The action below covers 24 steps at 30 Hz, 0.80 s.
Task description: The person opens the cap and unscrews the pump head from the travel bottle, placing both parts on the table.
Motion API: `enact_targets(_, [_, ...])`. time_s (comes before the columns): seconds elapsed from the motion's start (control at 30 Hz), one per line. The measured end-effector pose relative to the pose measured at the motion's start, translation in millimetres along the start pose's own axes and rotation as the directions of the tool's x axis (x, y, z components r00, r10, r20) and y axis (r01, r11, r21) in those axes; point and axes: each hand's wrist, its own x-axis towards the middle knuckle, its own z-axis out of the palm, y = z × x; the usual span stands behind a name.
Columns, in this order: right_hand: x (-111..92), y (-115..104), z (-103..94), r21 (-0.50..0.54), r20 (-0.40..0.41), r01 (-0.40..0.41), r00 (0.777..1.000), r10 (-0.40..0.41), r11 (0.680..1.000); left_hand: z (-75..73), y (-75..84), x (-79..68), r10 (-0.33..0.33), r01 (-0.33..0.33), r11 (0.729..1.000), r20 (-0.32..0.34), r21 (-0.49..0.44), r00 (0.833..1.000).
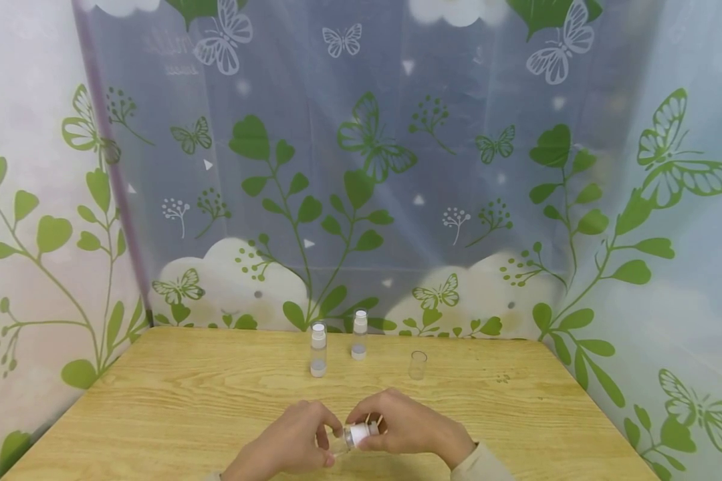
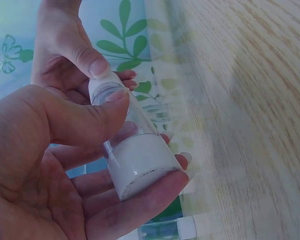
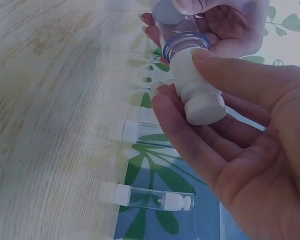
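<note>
A small clear pump bottle (image 1: pixel 359 434) with a white pump top lies tilted between my two hands above the table's near side. My left hand (image 1: pixel 295 437) holds its clear body, thumb on the wall and fingers under the white base (image 2: pixel 140 162). The right hand (image 1: pixel 409 424) pinches the white pump top (image 3: pixel 187 75) between thumb and fingers. A clear ring of the neck shows between the pump top and the body. Beyond my right hand, a clear cap (image 1: pixel 418 365) stands on the table.
Two more pump bottles stand upright toward the back of the wooden table (image 1: pixel 186 381): a nearer bottle (image 1: pixel 318 351) and a farther bottle (image 1: pixel 359 335), both with clear caps on. A patterned curtain (image 1: pixel 373 220) hangs behind the table and along both sides.
</note>
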Motion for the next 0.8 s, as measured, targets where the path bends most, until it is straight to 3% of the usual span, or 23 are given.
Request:
enact_targets(0.33, [-3, 4, -4.3, -0.006, -0.006, 0.031, 1.000, -0.031, 1.000, -1.1, 0.0, 0.5, -0.008, 0.008, 1.000, -0.003, -0.010, 1.000])
enact_targets(0.8, [-12, 9, -19.9, 0.061, -0.064, -0.011, 0.998, 0.015, 0.998, -4.1, 0.3, 0.1, -0.010, 0.010, 1.000, -0.002, 0.011, 1.000])
